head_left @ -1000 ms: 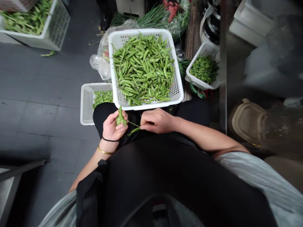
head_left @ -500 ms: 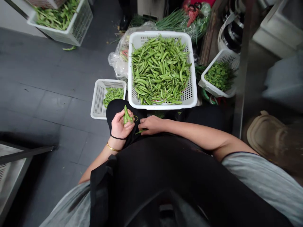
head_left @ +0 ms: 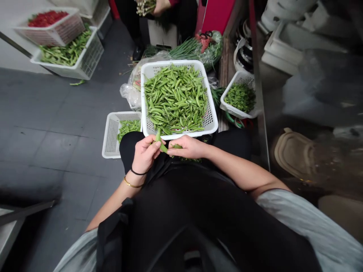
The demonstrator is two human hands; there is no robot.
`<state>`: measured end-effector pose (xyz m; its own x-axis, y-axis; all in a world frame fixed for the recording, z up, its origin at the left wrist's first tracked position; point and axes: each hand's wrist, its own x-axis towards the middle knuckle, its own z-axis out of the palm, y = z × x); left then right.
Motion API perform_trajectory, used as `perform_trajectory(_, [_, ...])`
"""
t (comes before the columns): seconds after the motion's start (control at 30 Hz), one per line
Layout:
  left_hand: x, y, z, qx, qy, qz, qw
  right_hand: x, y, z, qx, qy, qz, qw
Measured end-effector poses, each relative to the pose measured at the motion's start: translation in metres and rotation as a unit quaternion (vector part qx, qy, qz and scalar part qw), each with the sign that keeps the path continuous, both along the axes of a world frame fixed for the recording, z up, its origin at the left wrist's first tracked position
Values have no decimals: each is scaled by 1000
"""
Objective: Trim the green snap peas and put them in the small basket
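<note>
My left hand point(head_left: 145, 154) and my right hand point(head_left: 188, 147) are close together above my black-clothed lap point(head_left: 181, 211). A green pea pod point(head_left: 161, 143) is held in my left fingers. My right fingertips pinch a green sliver of pod point(head_left: 176, 146) beside it. Just ahead of both hands lies a large white plastic basket point(head_left: 181, 135) heaped with green pea pods. Its near rim is nearly level with my fingertips. To the left of my left hand, a smaller white basket point(head_left: 112, 136) holds a thin layer of pods.
A white basket of leafy greens point(head_left: 233, 108) stands ahead right, beside a metal post point(head_left: 259, 94). Farther left are baskets of pods point(head_left: 85, 64) and red chillies point(head_left: 68, 28). At the top, a co-worker's hand point(head_left: 160, 5) holds pale stalks. Spring onions and a plastic bag point(head_left: 130, 92) lie behind the large basket.
My hands have drawn closer, and the pod has tilted toward my right hand. The view has shifted, moving the baskets lower in the frame and bringing a co-worker's hand and the red chillies into sight.
</note>
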<state>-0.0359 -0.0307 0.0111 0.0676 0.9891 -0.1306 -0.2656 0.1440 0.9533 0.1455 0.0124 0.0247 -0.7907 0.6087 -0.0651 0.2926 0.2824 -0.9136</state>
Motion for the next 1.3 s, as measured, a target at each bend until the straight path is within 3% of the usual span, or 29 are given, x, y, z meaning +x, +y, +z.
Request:
perform_trajectory(0.17, [1,-5,0,-4,34,22,999,11,-3,-3,150,-23,-14,988])
perform_trajectory(0.27, [-10,0,15,34,121,22,992,22,-6,4,224,-65,53,971])
perform_trajectory(0.33, [-14,7,32,65,188,-64,978,25,-5,12,239,-88,133,958])
perform_trajectory(0.4, [-11,15,47,66,206,-215,953,24,-1,21,249,-81,180,948])
perform_trajectory(0.47, [-2,19,53,41,201,-333,920,22,3,25,267,-49,158,949])
perform_trajectory(0.53, [6,19,49,15,180,-337,924,23,5,25,275,-17,61,960])
perform_trajectory(0.6, [7,16,37,-11,121,-225,967,28,4,20,249,2,-66,966])
perform_trajectory(0.67, [1,14,24,-35,16,-78,996,40,-1,12,192,10,-143,971])
perform_trajectory(0.77, [-17,15,13,-59,-127,17,990,63,-10,5,88,-14,-131,987])
perform_trajectory(0.93, [-26,17,16,-76,-216,-30,973,79,-16,4,13,-154,-29,988])
perform_trajectory(1.1, [2,3,10,-166,-237,-148,946,64,-16,7,12,-153,-83,985])
perform_trajectory(1.2, [21,-3,3,-151,-123,-130,972,46,-16,5,-108,-45,-97,988])
perform_trajectory(1.3, [30,-3,0,-44,51,-66,996,23,-15,-2,-286,68,-55,954])
